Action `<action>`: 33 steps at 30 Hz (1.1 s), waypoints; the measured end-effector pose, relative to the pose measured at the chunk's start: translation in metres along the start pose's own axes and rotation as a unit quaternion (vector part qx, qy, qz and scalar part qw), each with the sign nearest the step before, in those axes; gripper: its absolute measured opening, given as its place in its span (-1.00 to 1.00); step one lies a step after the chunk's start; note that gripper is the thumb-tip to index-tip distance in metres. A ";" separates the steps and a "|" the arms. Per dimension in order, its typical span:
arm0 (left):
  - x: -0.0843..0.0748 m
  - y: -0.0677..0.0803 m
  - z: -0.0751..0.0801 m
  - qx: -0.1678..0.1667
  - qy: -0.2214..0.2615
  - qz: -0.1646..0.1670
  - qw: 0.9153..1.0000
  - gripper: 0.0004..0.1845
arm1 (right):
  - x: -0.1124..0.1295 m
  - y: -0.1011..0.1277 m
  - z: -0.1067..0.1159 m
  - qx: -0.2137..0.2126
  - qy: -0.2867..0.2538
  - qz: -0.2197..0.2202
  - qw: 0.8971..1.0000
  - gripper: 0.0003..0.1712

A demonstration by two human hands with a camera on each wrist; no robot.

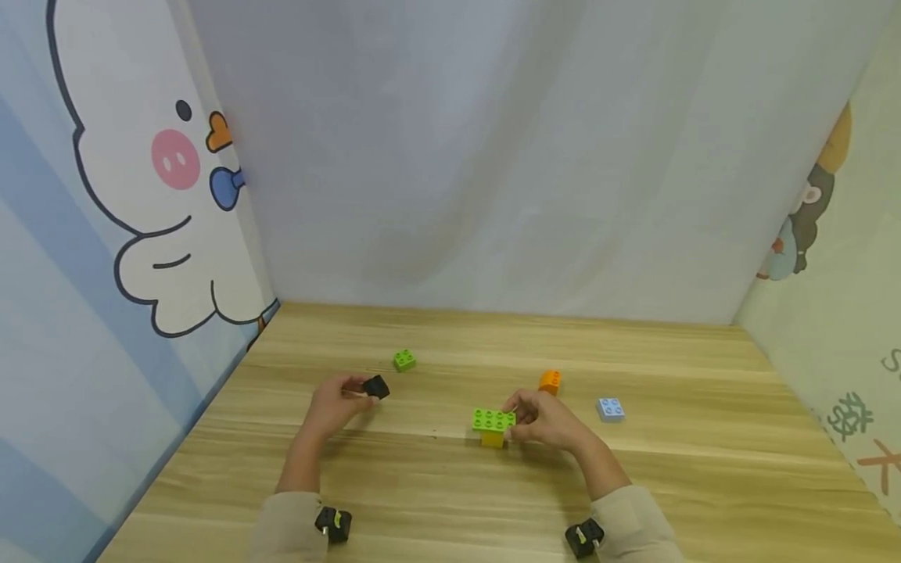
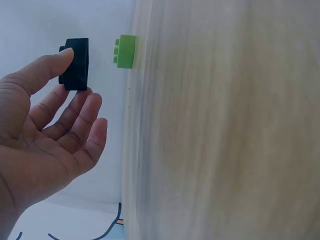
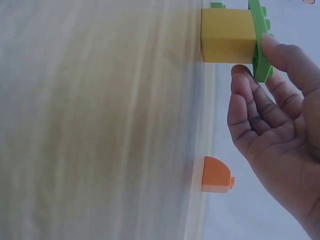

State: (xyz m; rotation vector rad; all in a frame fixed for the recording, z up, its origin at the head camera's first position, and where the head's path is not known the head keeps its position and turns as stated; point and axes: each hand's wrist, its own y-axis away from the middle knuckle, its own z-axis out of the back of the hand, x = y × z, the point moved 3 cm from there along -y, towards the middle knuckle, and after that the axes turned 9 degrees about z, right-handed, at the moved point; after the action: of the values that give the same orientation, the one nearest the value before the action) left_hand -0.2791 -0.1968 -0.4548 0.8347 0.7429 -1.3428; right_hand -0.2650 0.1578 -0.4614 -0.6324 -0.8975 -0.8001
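My left hand (image 1: 336,407) pinches a black toy brick (image 1: 376,386) between thumb and fingers, raised off the table; its studs face the palm side in the left wrist view. Between the thumb and fingers of my right hand (image 1: 547,422) is the end of a flat green plate (image 1: 489,420) with studs on top. That plate sits across a yellow brick (image 3: 227,36), which stands on the table or just over it; I cannot tell which. Just beyond the black brick lies a small green brick (image 1: 404,360).
An orange brick with a curved side (image 1: 550,381) lies behind my right hand. Farther right is a light blue brick (image 1: 611,410). The wooden table (image 1: 436,508) meets a pale cloth wall (image 1: 493,195) at the back, with printed cartoon panels on both sides.
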 end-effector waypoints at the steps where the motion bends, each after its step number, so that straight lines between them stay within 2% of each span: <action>1: -0.001 0.000 -0.001 0.001 0.000 -0.001 1.000 -0.54 | 0.000 0.000 0.000 0.000 0.000 0.000 1.000 -0.68; 9: -0.005 0.000 -0.013 0.019 0.007 0.006 1.000 -0.54 | 0.001 0.001 0.001 -0.002 0.016 0.001 1.000 -0.70; 17: -0.014 0.000 -0.018 0.046 0.007 -0.045 0.998 -0.57 | 0.000 0.000 0.000 -0.002 0.004 0.004 1.000 -0.69; 26: -0.025 0.001 -0.028 0.068 0.011 -0.027 0.997 -0.57 | -0.003 -0.001 0.002 -0.003 0.007 0.008 1.000 -0.68; 33: -0.031 0.002 -0.038 0.085 0.052 -0.029 0.995 -0.54 | -0.005 -0.002 0.002 -0.005 0.023 0.019 1.000 -0.65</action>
State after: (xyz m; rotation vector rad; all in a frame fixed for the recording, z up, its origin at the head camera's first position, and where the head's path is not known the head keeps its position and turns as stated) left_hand -0.2800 -0.1483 -0.4477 1.0319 0.7463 -1.4376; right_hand -0.2696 0.1603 -0.4647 -0.6369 -0.8383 -0.7828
